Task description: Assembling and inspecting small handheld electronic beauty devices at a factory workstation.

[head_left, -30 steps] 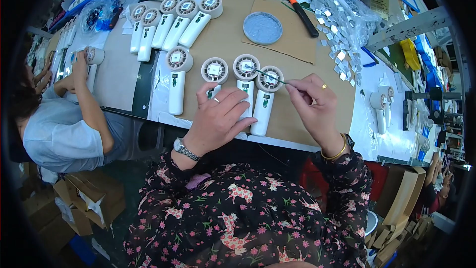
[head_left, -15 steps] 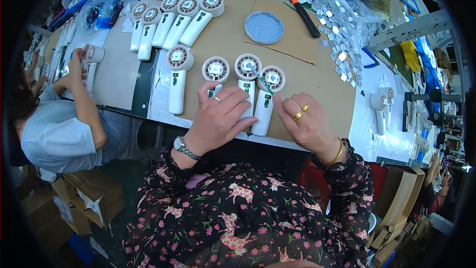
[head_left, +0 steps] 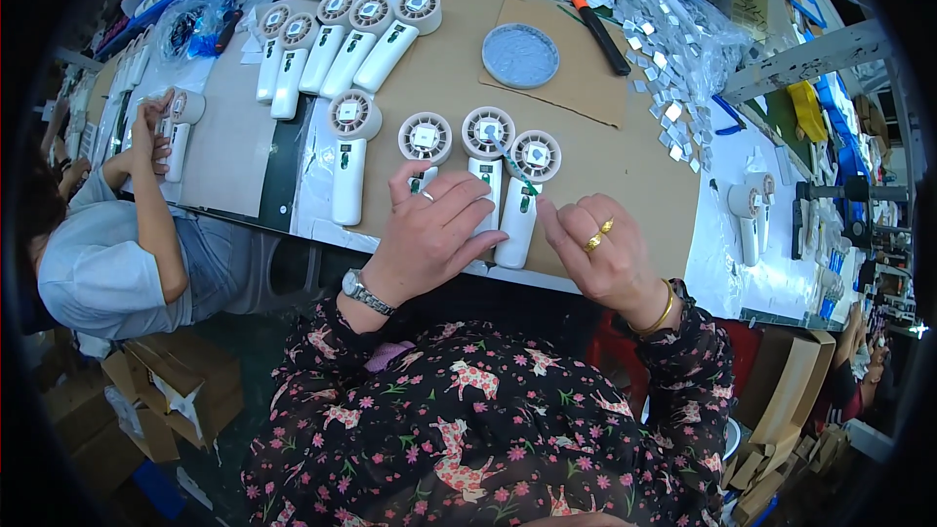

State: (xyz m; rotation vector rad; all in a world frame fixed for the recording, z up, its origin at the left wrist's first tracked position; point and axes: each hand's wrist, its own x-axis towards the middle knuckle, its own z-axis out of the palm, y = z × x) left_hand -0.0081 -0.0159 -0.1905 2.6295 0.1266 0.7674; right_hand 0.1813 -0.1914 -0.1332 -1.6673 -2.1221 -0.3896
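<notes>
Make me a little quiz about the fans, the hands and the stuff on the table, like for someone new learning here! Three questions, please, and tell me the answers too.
1. Pick one: what does the right grip hold?
a) a spoon
b) a thin green stick
c) a pair of scissors

2. True or false: the round dish of grey stuff lies to the left of the orange-and-black tool.

3. Fill in the missing word: the left grip lies over the ____ of two white handheld fans.

Key:
1. b
2. True
3. handles
</notes>
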